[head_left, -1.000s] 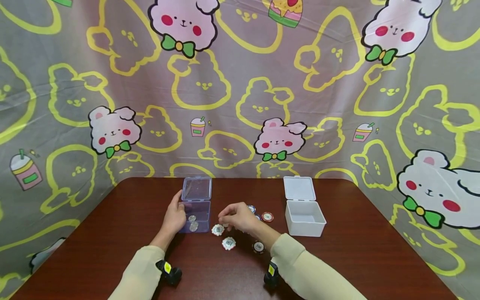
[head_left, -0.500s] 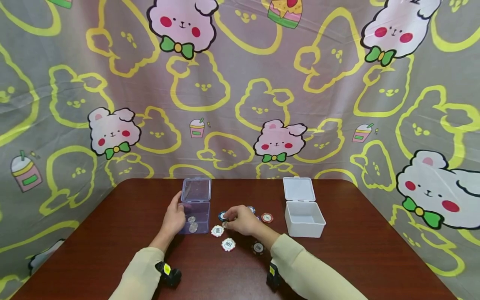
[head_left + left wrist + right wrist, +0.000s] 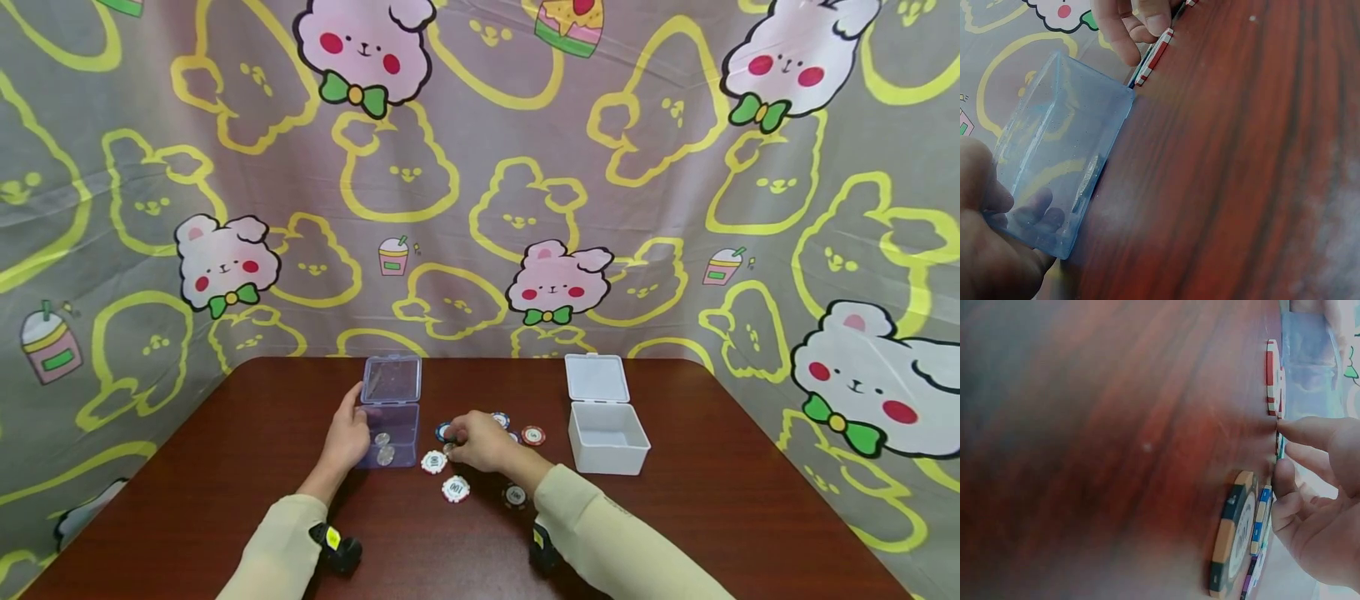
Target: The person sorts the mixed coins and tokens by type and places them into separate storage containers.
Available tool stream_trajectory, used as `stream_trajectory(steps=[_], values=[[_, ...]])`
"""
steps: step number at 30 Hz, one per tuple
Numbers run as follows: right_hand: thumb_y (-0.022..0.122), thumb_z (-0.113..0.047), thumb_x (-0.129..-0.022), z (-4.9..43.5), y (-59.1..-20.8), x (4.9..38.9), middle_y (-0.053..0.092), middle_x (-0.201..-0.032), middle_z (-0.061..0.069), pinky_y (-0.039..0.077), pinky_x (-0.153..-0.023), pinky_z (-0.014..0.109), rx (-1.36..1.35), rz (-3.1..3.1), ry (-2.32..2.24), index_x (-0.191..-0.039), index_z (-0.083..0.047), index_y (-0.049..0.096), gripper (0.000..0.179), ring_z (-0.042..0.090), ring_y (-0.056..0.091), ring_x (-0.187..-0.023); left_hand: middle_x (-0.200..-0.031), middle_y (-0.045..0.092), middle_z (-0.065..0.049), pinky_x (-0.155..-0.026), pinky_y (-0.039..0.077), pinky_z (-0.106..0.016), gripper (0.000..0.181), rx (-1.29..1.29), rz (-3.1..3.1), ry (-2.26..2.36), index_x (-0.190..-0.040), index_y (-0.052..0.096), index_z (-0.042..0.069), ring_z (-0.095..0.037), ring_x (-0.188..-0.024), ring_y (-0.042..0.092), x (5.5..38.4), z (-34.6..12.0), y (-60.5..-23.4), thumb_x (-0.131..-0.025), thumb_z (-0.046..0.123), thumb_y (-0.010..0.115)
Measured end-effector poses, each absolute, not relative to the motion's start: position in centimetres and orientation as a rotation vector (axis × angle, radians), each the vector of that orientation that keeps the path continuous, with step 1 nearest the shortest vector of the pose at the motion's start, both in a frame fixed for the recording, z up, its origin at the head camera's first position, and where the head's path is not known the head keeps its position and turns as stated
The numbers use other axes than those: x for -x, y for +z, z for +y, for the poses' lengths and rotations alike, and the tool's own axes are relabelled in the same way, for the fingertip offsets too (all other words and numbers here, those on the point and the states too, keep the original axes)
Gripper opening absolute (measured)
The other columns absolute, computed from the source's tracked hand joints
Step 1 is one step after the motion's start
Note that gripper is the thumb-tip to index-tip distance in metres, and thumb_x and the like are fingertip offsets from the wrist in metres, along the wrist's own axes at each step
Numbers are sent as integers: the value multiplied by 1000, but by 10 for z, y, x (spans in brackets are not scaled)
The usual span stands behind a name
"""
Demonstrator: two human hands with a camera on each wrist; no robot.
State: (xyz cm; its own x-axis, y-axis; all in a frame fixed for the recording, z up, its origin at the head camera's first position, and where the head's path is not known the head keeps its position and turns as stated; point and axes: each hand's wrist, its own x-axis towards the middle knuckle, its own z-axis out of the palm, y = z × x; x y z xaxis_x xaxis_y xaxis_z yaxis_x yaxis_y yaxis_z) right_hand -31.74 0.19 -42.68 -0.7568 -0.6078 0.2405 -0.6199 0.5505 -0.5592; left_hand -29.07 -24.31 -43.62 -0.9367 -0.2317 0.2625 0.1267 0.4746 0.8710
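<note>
My left hand [image 3: 348,435] grips the left side wall of a clear bluish plastic box [image 3: 402,417], its lid standing open at the back. Through the wall in the left wrist view, its fingers and coins [image 3: 1087,181] show. Two silver coins [image 3: 386,456] lie in the box. My right hand [image 3: 480,442] is low over the table, right of the box, with thumb and finger curled at a small silver coin [image 3: 448,447], pinching at its edges. Beside the fingertips are a white 100 poker chip [image 3: 433,462] and a blue poker chip [image 3: 442,432], partly hidden by the fingers.
A white box [image 3: 609,446] with its lid open stands at the right. Around my right hand lie a white 100 chip [image 3: 456,489], a black 100 chip [image 3: 514,497], a red chip [image 3: 533,435] and a blue chip [image 3: 500,421]. A patterned curtain [image 3: 450,217] hangs behind the table.
My right hand has shifted slightly right and lowered at the coin, uncovering the blue chip behind its fingers. The left hand and both boxes stay in place.
</note>
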Motion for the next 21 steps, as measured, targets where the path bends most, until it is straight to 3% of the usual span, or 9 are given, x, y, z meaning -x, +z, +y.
stream_trajectory(steps=[11,21], values=[[80,-12,-82,1,-425,320,64,-75,0,46,-68,29,-1051,-2779,882,-92,-6,75,13,12,55,-72,-117,64,-31,-102,35,-51,53,-99,-2391,-1449,-155,24,-3,-40,-113,54,292,-243,-437,-102,-3,27],[85,-22,-77,5,-422,319,63,-71,-9,47,-63,27,-925,-2843,820,-79,-13,71,17,8,57,-68,-117,63,-32,-107,33,-53,54,-100,-2392,-1456,-156,24,-3,-42,-119,53,291,-242,-437,-102,-3,27]])
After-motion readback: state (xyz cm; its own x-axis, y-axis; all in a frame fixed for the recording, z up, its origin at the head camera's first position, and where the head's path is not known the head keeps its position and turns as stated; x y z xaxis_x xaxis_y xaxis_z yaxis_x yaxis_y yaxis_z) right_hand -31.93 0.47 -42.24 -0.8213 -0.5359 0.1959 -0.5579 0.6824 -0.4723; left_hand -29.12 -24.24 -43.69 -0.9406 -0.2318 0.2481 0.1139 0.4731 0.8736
